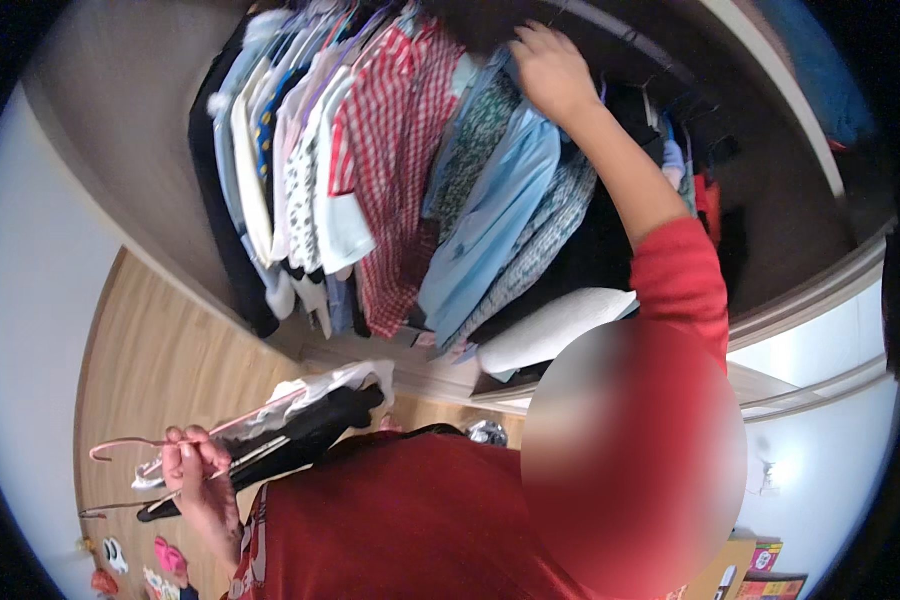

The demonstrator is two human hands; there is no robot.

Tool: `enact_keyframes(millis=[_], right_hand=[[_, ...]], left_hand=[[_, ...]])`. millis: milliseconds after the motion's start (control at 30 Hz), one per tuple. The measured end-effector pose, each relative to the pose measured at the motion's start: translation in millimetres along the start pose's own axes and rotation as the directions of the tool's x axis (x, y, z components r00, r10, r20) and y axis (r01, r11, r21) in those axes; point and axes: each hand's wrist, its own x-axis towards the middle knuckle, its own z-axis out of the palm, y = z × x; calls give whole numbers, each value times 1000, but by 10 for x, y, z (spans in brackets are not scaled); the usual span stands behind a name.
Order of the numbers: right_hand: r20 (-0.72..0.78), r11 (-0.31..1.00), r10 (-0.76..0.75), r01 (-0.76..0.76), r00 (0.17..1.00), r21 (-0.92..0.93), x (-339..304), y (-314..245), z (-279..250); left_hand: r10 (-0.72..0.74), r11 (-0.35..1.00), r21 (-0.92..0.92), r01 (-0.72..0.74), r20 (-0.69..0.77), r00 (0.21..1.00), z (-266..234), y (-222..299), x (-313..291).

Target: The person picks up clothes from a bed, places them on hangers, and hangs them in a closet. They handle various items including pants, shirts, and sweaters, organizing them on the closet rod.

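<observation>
My left hand [195, 475] is closed around pink clothes hangers [145, 441] at the lower left. A white garment [345, 378] and a black garment [320, 425] hang from them, stretching to the right. My right hand [552, 68] reaches up into the wardrobe, its fingers slightly apart against the tops of the hanging clothes. Just below it are a dark green patterned garment [482, 140] and a light blue shirt [500, 205]. To their left hangs a red-and-white checked garment [395, 170]. The hanger tops by my right fingers are partly hidden.
More clothes crowd the rail's left side, including a spotted white garment [300, 210]. Dark clothing [570, 270] hangs right of the blue shirt. A white folded item [550, 328] lies below. Pink slippers [170, 553] rest on the wood floor [160, 340]. Boxes [735, 565] stand lower right.
</observation>
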Motion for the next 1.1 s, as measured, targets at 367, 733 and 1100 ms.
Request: enact_keyframes(millis=[367, 733, 1100], right_hand=[[782, 946, 175, 117, 598, -302, -635, 423, 329], [469, 72, -304, -471, 830, 879, -540, -1673, -1505], [280, 604, -148, -137, 949, 785, -975, -2061, -991]], left_hand=[[45, 999, -1, -45, -43, 998, -209, 104, -166], [-147, 986, 117, 116, 314, 938, 37, 187, -63], [-204, 979, 108, 173, 567, 798, -395, 187, -41]])
